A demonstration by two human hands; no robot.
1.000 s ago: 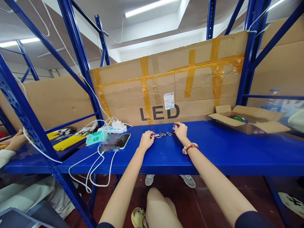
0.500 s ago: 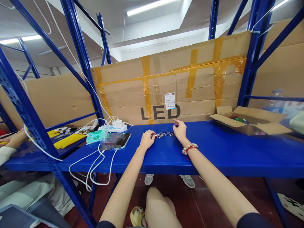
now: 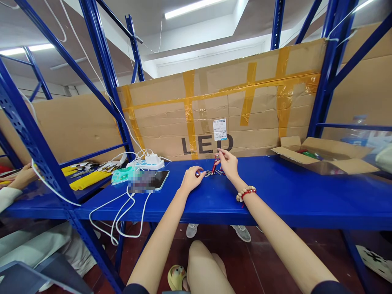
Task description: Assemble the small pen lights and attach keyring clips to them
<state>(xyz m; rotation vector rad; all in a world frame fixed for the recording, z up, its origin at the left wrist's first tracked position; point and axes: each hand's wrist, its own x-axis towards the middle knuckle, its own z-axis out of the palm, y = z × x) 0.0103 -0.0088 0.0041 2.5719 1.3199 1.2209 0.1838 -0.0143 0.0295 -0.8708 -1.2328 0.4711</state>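
A small cluster of silver metal clasps [image 3: 208, 173] lies on the blue shelf top, between my hands. My right hand [image 3: 229, 164] pinches the upper end of a short red strip [image 3: 214, 166], which slants down toward the clasps; its exact kind is too small to tell. At the left end of the cluster, my left hand [image 3: 191, 179] rests on the shelf with thumb and fingers curled together around something small and dark. What exactly it grips is mostly hidden by the fingers. A silver curved piece [image 3: 218, 172] lies just under my right hand.
On the left are a phone [image 3: 161, 180], white cables [image 3: 127, 210], a power strip [image 3: 151, 164] and a green packet [image 3: 121, 174]. An open cardboard box [image 3: 321, 157] stands at the right. A taped cardboard sheet [image 3: 159, 122] walls the back. Another person's hand [image 3: 27, 175] is at far left.
My right hand has shifted left and now holds the red strip raised above the clasps. The left hand stays in nearly the same place, its fingers slightly shifted.
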